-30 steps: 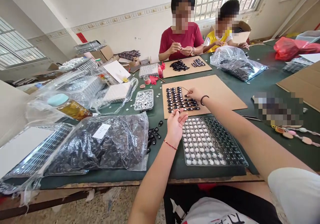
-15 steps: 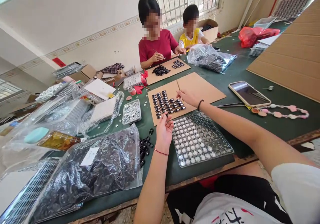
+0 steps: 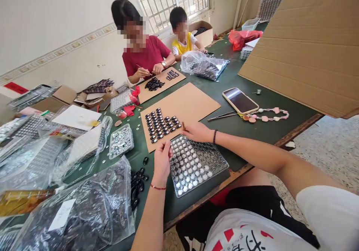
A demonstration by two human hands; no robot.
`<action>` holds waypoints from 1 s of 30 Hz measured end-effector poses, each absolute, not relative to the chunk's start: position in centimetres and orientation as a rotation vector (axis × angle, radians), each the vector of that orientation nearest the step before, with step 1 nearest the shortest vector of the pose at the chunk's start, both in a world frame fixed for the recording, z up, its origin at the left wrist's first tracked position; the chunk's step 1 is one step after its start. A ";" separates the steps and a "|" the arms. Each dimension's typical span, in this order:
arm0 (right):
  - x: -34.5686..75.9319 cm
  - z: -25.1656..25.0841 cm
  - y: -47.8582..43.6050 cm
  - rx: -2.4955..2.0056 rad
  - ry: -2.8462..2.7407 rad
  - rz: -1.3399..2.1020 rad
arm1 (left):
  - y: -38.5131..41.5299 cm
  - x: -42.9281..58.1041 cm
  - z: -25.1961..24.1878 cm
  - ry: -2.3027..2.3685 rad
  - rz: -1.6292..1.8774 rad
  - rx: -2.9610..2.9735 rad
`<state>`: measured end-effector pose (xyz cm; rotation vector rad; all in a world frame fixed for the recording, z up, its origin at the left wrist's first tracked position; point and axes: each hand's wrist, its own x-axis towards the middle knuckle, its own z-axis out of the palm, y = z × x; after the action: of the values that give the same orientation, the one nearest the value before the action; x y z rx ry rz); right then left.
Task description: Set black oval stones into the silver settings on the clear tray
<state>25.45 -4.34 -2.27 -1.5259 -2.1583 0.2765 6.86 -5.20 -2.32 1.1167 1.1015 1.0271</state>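
Note:
My right hand [image 3: 199, 132] is closed around a thin brown stick [image 3: 183, 126], above the far edge of a clear plastic tray [image 3: 224, 164]. Rows of round white pieces [image 3: 187, 168] fill the tray's left part. My left hand [image 3: 162, 159] is pinched shut by the tray's left edge; whatever its fingertips hold is hidden. Just beyond both hands, a cardboard sheet [image 3: 193, 101] carries rows of small black pieces with white centres [image 3: 157, 125]. Loose black pieces [image 3: 137, 183] lie left of my left hand, by the mouth of a plastic bag [image 3: 98, 198].
A clear box of small shiny discs [image 3: 121, 140] stands left of the cardboard. On the right lie a phone [image 3: 240, 100], tweezers [image 3: 223, 116] and a beaded strap [image 3: 273, 118]. A large cardboard panel [image 3: 303, 52] stands at far right. Two people sit across the table.
My view has swung right. My right hand has drawn back from over the cardboard towards the tray. The black piece seen in my left fingertips before is now out of sight.

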 end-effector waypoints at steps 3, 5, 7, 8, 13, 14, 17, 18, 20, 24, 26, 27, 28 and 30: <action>25.3 -1.5 -5.1 -1.480 -2.129 0.247 | -5.5 7.1 -2.6 1.271 0.962 1.493; 25.0 -1.2 -5.9 -1.400 -2.161 0.255 | -5.7 7.2 -2.7 1.380 0.913 1.767; 24.5 -1.1 -6.6 -1.319 -2.207 0.268 | -5.8 7.3 -2.8 1.435 0.841 1.977; 24.3 -1.2 -6.8 -1.282 -2.224 0.269 | -5.8 7.3 -2.9 1.448 0.792 2.053; 23.9 -1.7 -7.3 -1.172 -2.212 0.228 | -5.7 7.3 -3.0 1.437 0.659 2.236; 23.9 -1.9 -7.3 -1.171 -2.206 0.219 | -5.8 7.3 -3.0 1.435 0.652 2.238; 23.9 -2.2 -7.2 -1.184 -2.206 0.209 | -5.9 7.2 -2.7 1.426 0.621 2.235; 23.9 -2.2 -7.2 -1.186 -2.208 0.211 | -5.9 7.2 -2.6 1.424 0.619 2.228; 23.9 -2.2 -7.2 -1.193 -2.199 0.221 | -5.8 7.1 -2.5 1.428 0.644 2.184; 24.1 -1.8 -7.2 -1.233 -2.048 0.301 | -5.4 6.9 -2.8 1.461 0.832 1.890; 24.2 -1.5 -7.1 -1.210 -1.900 0.416 | -5.3 7.1 -3.0 1.393 0.899 1.655; 24.2 -1.4 -7.1 -1.185 -1.816 0.494 | -5.4 7.2 -3.1 1.332 0.905 1.545; 24.2 -1.3 -7.1 -1.155 -1.730 0.578 | -5.4 7.4 -3.2 1.269 0.904 1.451; 24.1 -1.2 -7.2 -1.101 -1.590 0.739 | -5.6 7.7 -3.2 1.170 0.913 1.329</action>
<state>24.06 -7.15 -1.16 -1.1011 -1.5904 0.7387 7.68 -5.62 -3.19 1.3285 1.1704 0.9126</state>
